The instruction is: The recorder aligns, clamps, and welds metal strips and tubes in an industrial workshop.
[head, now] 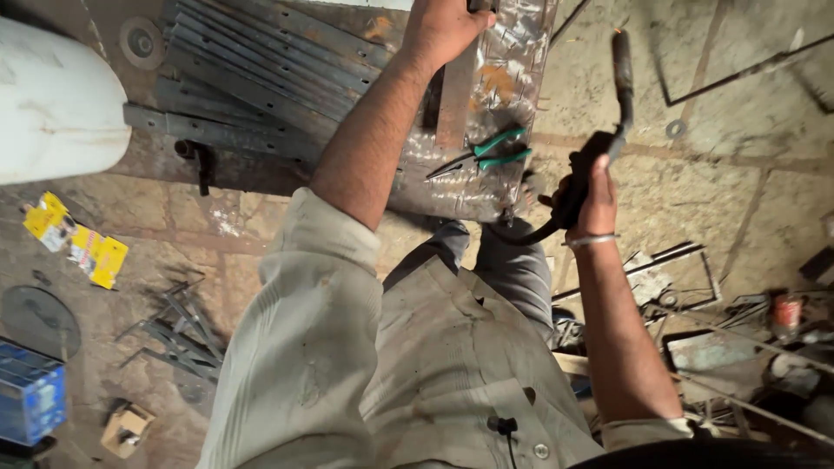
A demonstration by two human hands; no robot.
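On the steel plate: left hand (445,30) presses down on a flat metal bar (456,100) near the plate's far edge, fingers curled over the bar's top end, palm bearing on it.
Right hand: the right hand (595,195) is closed around the dark handle of a welding torch (612,104), held up in the air off the plate's right edge, its nozzle pointing away; a black cable (530,233) loops from it back toward the lap.
Bar handling: looks stiff and fairly heavy, hard-edged, likely to slide on bare steel; best pinned flat from above or taken by its long edges, well clear of any hot spot.
Torch handling: rigid, light enough for one hand, dragged at by its cable; the handle is the place to grip.
Pliers (486,155): green-handled, lying on the plate just right of the bar, apart from both hands.
Steel plate (512,52): scarred, shiny with spatter and rust patches; a stack of grey flat strips (261,61) lies along its left part.
Floor (738,130): dusty stone slabs, with scrap offcuts (178,334), yellow packets (78,243), a blue crate (30,391) and a white drum (52,100).
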